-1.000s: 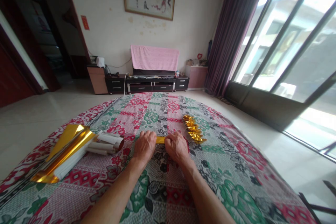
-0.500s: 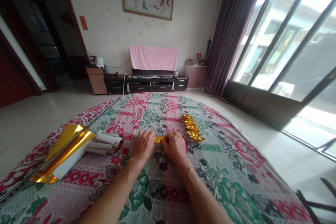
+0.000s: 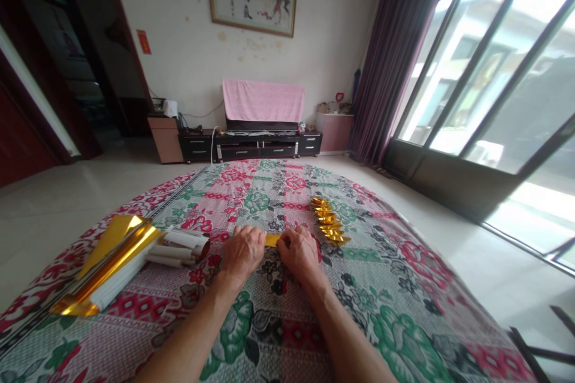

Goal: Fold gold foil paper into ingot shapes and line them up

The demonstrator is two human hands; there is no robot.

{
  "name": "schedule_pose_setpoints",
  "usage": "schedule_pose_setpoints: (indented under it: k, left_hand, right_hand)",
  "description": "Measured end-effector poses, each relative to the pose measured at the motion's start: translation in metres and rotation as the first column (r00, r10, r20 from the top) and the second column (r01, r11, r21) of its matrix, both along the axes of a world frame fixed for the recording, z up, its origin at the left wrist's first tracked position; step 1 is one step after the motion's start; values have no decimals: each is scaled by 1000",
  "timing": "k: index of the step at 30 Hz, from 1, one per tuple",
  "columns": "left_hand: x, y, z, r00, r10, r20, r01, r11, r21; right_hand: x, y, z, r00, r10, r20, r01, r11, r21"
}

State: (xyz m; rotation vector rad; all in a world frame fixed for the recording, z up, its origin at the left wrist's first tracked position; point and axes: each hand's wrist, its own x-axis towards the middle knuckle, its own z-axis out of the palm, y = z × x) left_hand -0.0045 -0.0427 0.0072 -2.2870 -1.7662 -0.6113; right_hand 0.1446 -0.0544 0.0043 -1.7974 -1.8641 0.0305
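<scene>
Between my hands a narrow strip of gold paper (image 3: 272,240) lies low over the flowered tablecloth (image 3: 258,200). My left hand (image 3: 245,248) is closed on its left end, fingers curled with knuckles up. The right end is pinched by my right hand (image 3: 298,250), with fingers and thumb bent inward. Most of the strip is hidden under both hands; only its middle shows. To the right of my right hand, several folded gold paper pieces (image 3: 330,221) stand in a slanting row, apart from it.
On the left lie gold foil sheets (image 3: 108,269), partly rolled, beside several white paper rolls (image 3: 179,246). Past the round table's far edge stands a black TV cabinet (image 3: 242,149), with a pink cloth (image 3: 264,100) over the screen. A dark chair or stool frame (image 3: 539,350) is at the lower right.
Both hands keep their grip on the gold strip. My left hand has shifted slightly left, so a little more of the strip shows. The view has tilted very slightly.
</scene>
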Motion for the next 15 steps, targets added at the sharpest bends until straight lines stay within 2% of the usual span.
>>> schedule_pose_setpoints:
  k: [8,15]
  left_hand:
    - [6,-8,2,999,23,28,-23,1000,2]
    - [-3,4,-3,991,-16,136,28,996,-83]
  right_hand:
    - [0,0,-1,1000,-7,1,7,1000,16]
    - [1,0,-2,1000,3,-20,-3,1000,22]
